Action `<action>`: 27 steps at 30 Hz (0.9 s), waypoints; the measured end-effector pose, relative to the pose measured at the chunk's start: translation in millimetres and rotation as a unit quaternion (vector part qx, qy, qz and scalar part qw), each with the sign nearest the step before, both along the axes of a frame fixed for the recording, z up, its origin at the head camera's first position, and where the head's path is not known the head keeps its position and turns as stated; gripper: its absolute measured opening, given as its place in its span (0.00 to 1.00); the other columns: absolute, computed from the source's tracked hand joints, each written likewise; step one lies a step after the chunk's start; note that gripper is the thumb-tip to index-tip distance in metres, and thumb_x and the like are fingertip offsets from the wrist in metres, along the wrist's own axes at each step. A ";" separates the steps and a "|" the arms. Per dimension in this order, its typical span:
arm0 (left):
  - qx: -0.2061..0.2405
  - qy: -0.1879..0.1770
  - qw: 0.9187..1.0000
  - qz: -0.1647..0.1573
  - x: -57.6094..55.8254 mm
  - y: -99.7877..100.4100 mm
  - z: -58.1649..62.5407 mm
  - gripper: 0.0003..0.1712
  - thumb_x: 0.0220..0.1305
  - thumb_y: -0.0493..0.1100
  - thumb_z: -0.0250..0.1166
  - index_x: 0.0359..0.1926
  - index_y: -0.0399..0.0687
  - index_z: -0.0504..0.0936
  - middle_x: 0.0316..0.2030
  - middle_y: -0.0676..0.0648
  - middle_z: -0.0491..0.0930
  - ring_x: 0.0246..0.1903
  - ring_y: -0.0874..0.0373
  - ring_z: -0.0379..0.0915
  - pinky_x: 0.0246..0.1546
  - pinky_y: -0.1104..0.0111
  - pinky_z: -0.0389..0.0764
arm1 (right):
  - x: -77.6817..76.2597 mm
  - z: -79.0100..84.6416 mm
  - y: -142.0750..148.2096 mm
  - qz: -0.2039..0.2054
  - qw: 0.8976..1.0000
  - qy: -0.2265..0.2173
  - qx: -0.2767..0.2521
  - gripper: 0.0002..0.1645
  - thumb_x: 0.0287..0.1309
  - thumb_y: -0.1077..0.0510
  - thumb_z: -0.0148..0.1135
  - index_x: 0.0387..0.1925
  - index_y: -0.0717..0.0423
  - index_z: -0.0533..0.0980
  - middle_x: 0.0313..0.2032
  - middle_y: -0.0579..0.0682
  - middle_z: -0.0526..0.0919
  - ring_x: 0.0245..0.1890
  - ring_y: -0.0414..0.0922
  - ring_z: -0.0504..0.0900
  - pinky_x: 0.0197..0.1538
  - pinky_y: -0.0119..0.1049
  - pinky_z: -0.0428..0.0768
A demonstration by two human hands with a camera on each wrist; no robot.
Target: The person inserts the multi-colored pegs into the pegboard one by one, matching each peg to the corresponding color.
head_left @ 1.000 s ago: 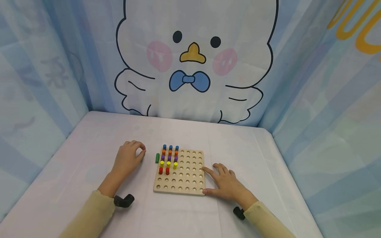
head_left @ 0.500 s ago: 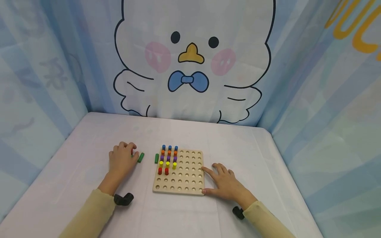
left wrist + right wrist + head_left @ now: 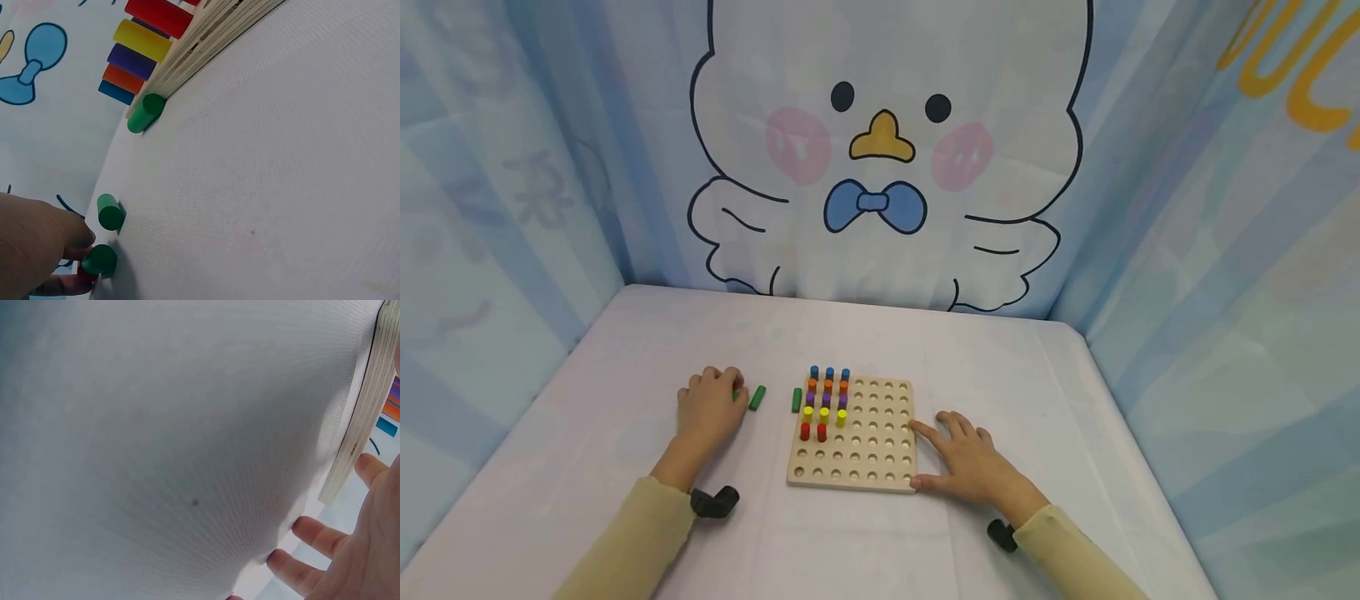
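Observation:
My left hand is low over the table, left of the wooden pegboard. In the left wrist view its fingers pinch a red peg, mostly hidden behind a green peg at the fingertips. A second green peg lies just right of that hand, and a third green peg lies against the board's left edge. My right hand is spread, its forefinger and thumb touching the board's right edge. Short rows of blue, orange, purple, yellow and red pegs stand in the left holes.
A white cloth covers the table. Behind it hangs a pale curtain with a cartoon bird, and more blue curtain encloses both sides. A black wrist camera projects from the left sleeve, another black camera from the right.
My left hand has drawn back leftward from beside the board, uncovering one green peg on the table. Its fingers have closed around a red peg. My right hand stays at the board's edge.

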State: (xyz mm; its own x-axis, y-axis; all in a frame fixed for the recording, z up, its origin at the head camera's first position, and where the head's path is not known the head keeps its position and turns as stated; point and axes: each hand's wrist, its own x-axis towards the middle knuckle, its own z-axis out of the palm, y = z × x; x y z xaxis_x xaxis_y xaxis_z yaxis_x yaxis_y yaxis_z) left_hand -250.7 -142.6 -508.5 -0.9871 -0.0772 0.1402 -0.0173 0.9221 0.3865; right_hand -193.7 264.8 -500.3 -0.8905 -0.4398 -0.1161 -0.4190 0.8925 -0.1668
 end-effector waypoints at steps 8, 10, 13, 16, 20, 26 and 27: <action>0.005 0.024 1.000 0.005 -2.0 -1.7 -3.6 0.11 0.70 0.42 0.64 0.49 0.40 0.78 0.46 0.34 0.75 0.46 0.37 0.71 0.46 0.46 0.71 | 0.2 -0.6 0.1 0.003 1.000 -0.003 -0.004 0.53 0.57 0.18 0.57 0.79 0.32 0.59 0.73 0.62 0.63 0.74 0.65 0.61 0.64 0.70 0.68; 0.008 0.039 0.999 0.003 -2.6 -1.8 -4.2 0.11 0.70 0.40 0.64 0.50 0.40 0.77 0.45 0.36 0.75 0.46 0.38 0.71 0.45 0.46 0.70 | 0.1 -0.9 0.3 0.002 1.000 -0.002 -0.003 0.53 0.57 0.18 0.57 0.79 0.32 0.59 0.73 0.62 0.63 0.74 0.64 0.61 0.64 0.70 0.68; 0.011 0.060 0.998 -0.001 -3.1 -1.6 -3.3 0.11 0.70 0.38 0.63 0.51 0.41 0.77 0.44 0.36 0.75 0.44 0.39 0.71 0.44 0.47 0.71 | -0.1 -1.3 0.9 -0.001 1.000 -0.005 0.001 0.54 0.57 0.18 0.56 0.79 0.31 0.58 0.73 0.62 0.62 0.74 0.64 0.61 0.65 0.70 0.68; 0.013 0.078 0.997 -0.005 -2.9 -1.6 -0.9 0.11 0.71 0.37 0.62 0.52 0.41 0.77 0.44 0.35 0.77 0.44 0.38 0.73 0.42 0.47 0.72 | 0.0 -1.5 1.1 -0.002 1.000 -0.007 0.002 0.54 0.56 0.18 0.56 0.79 0.31 0.58 0.73 0.62 0.62 0.74 0.64 0.61 0.64 0.69 0.68; 0.015 0.093 0.996 -0.013 -4.1 -0.2 1.2 0.11 0.73 0.37 0.60 0.53 0.40 0.78 0.44 0.34 0.82 0.43 0.37 0.77 0.40 0.47 0.75 | -0.7 -2.0 1.0 -0.005 1.000 -0.008 0.002 0.54 0.56 0.17 0.57 0.79 0.31 0.58 0.73 0.61 0.62 0.74 0.64 0.61 0.64 0.69 0.68; 0.033 0.100 0.994 -0.010 -3.8 5.5 4.2 0.16 0.73 0.41 0.62 0.57 0.38 0.76 0.42 0.36 0.85 0.39 0.40 0.79 0.42 0.48 0.75 | -1.6 -2.3 1.1 -0.005 1.000 -0.011 -0.001 0.54 0.56 0.17 0.56 0.79 0.31 0.58 0.73 0.62 0.62 0.74 0.64 0.61 0.64 0.71 0.67; 0.037 0.102 0.994 -0.010 -3.8 6.4 4.6 0.17 0.73 0.41 0.63 0.57 0.38 0.75 0.41 0.36 0.86 0.37 0.41 0.78 0.41 0.49 0.75 | -1.6 -2.2 1.0 -0.004 1.000 -0.010 -0.001 0.54 0.56 0.17 0.56 0.79 0.31 0.58 0.73 0.62 0.62 0.74 0.64 0.61 0.64 0.71 0.67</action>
State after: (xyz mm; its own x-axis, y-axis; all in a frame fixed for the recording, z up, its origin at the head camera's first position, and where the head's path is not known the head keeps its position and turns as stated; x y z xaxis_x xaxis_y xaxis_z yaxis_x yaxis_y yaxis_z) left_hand -254.5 -136.2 -504.0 -0.9404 -0.0752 0.3316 0.0864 0.8904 0.4470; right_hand -195.3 265.8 -502.5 -0.8917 -0.4325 -0.1334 -0.4078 0.8956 -0.1776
